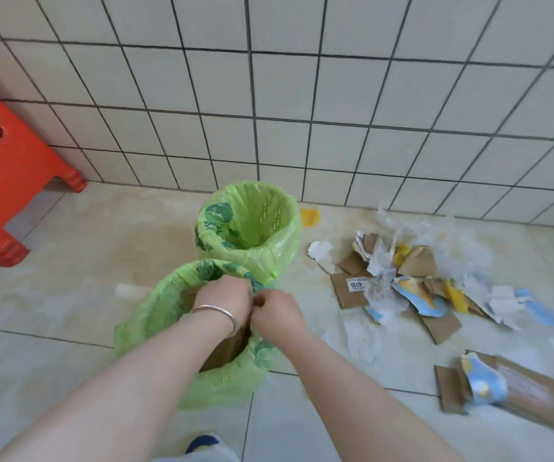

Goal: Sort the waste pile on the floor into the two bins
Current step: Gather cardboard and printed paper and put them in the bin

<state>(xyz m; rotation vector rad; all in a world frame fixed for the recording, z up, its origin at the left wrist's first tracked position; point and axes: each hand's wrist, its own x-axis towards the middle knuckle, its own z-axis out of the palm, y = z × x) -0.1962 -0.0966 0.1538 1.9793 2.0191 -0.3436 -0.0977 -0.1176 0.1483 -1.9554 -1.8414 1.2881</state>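
Observation:
Two bins lined with green plastic bags stand on the tiled floor. The far bin (252, 225) looks empty. Brown cardboard (227, 348) shows inside the near bin (169, 328). My left hand (225, 298), a silver bangle on its wrist, and my right hand (275, 311) meet at the near bin's right rim, fingers curled and pinching the green bag's edge. The waste pile (402, 281) of torn cardboard, white paper, clear plastic and blue and yellow scraps lies to the right of the bins.
More cardboard with a blue scrap (502, 388) lies at the lower right. White plastic (362, 338) sits between it and the bins. A yellow scrap (309, 216) lies by the wall. A red plastic stool (9, 168) stands at the left. My shoe (202, 441) shows at the bottom.

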